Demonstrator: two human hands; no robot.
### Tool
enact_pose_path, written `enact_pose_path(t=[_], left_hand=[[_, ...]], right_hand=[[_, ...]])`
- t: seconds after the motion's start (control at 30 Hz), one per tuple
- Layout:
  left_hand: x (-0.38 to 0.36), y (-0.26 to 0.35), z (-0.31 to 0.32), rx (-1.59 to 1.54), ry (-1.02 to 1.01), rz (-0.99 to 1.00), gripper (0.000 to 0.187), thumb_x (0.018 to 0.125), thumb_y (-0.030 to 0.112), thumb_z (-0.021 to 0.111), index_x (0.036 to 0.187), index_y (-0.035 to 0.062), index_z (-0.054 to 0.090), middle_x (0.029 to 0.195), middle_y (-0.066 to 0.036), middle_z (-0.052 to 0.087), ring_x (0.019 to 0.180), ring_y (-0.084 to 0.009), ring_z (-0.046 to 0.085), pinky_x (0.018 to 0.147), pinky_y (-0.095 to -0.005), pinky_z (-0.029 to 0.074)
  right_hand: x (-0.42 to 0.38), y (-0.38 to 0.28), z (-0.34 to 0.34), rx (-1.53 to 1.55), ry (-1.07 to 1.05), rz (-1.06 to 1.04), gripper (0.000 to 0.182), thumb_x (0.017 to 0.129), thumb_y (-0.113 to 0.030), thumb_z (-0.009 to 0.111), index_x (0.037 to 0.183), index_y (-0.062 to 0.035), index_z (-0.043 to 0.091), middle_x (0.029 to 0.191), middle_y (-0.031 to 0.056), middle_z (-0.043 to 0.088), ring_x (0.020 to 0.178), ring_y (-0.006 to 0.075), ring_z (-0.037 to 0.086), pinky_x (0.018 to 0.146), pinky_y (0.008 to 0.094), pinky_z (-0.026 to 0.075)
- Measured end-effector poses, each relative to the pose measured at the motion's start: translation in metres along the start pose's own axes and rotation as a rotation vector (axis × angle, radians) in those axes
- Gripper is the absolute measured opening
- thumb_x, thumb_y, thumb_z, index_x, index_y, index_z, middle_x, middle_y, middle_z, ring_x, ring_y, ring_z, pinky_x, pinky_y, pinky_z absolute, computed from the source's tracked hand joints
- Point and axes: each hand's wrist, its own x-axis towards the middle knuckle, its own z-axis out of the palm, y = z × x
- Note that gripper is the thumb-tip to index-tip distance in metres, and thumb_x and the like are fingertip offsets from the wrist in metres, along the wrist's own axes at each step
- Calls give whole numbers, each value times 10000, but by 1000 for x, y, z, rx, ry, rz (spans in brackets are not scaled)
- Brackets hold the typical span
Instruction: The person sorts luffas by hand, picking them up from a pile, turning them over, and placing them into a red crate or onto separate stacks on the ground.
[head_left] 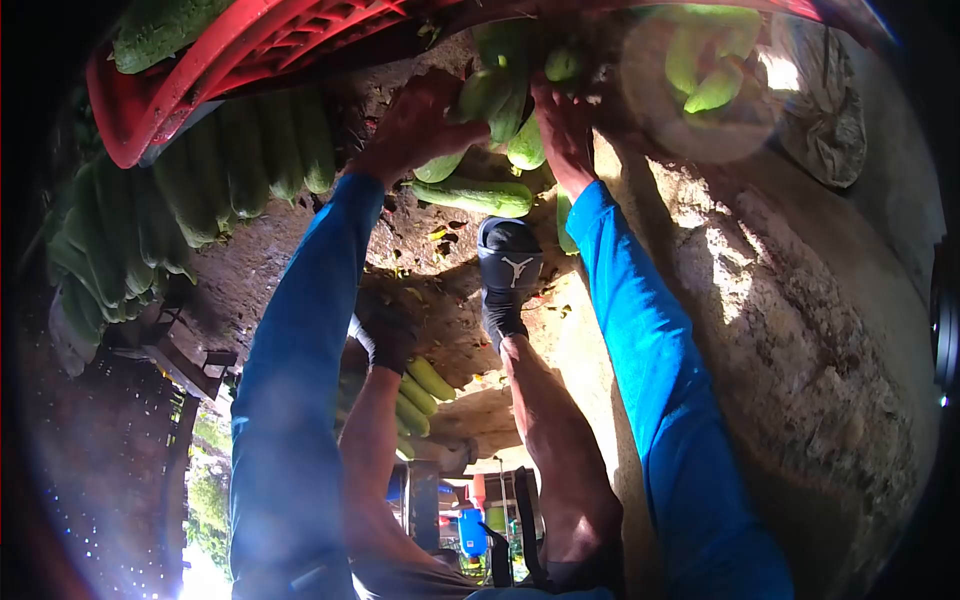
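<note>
Large green cucumbers (486,92) lie in a bunch on the ground between my two hands. My left hand (418,125) is at the left side of the bunch, its thumb reaching across a cucumber and its fingers partly in shadow. On the other side, my right hand (565,132) rests against the bunch with its fingers stretched forward; their tips are dark and hard to see. A pale-ended cucumber (526,147) points toward me between the hands. Nearer to my foot lies a long cucumber (475,196), crosswise and apart from both hands.
A red plastic crate (200,80) stands at the top left, with a cucumber in it. Below it, many cucumbers (240,160) lie in a row. More cucumbers (715,60) are at the top right, near a sack (820,105). Rough stone (760,290) rises on the right. My shod foot (510,255) is in front.
</note>
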Motion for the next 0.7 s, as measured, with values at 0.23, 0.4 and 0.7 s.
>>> enact_pose_path(t=[0.23,0.4,0.7], left_hand=[[8,-58,72,-1082,172,-135,414,861,427,628,1042,56,652,938,-34,641,860,-155,583,839,-304,448],[-4,-12,35,-1386,77,-737,502,748,507,625,1027,90,631,927,-61,621,843,-198,619,679,-354,519],[-82,-3,-14,62,-438,72,593,677,446,769,1114,64,646,1288,-193,524,1210,-343,490,1015,-455,407]], right_hand=[[10,30,41,-562,105,21,621,775,-600,656,1192,-140,633,1305,422,357,1185,496,443,1061,556,267],[9,38,54,-590,318,-323,605,733,-583,689,1135,-131,654,1208,375,428,1167,490,402,1068,564,260],[28,29,24,-534,-200,-279,523,746,-471,750,1023,-31,700,1068,209,655,987,293,635,859,428,497]])
